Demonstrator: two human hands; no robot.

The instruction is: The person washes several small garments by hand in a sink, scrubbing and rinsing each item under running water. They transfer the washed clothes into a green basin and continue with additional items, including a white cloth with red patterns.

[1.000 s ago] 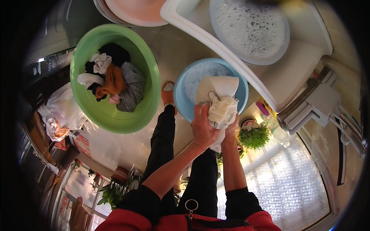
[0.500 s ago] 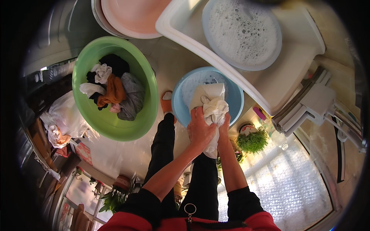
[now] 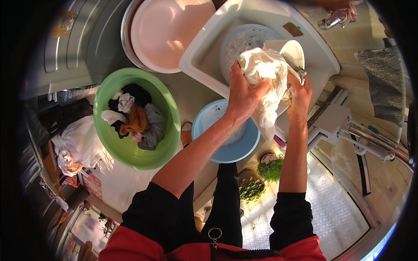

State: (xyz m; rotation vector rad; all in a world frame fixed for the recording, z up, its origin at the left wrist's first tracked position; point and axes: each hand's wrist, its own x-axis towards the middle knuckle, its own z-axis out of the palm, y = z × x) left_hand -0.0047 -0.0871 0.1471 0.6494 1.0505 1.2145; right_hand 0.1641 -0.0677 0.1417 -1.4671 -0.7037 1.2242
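My left hand and my right hand are raised over the white sink, both gripping a bunched white cloth from opposite sides, with part of it dangling. A curved white piece shows at the back of the bundle; whether it is part of the cloth I cannot tell. Behind the bundle sits a pale blue basin of suds inside the sink, partly hidden. Below, a blue basin holds sudsy water.
A green tub of clothes stands left, beside plastic bags. Pink basins are behind it. At right are a tap, grey towel and a white mop-like device. Potted plants sit low by my legs.
Both hands have lifted the white cloth from the lower blue basin up and rightward to above the sink. The view has shifted, bringing the tap and towel into sight.
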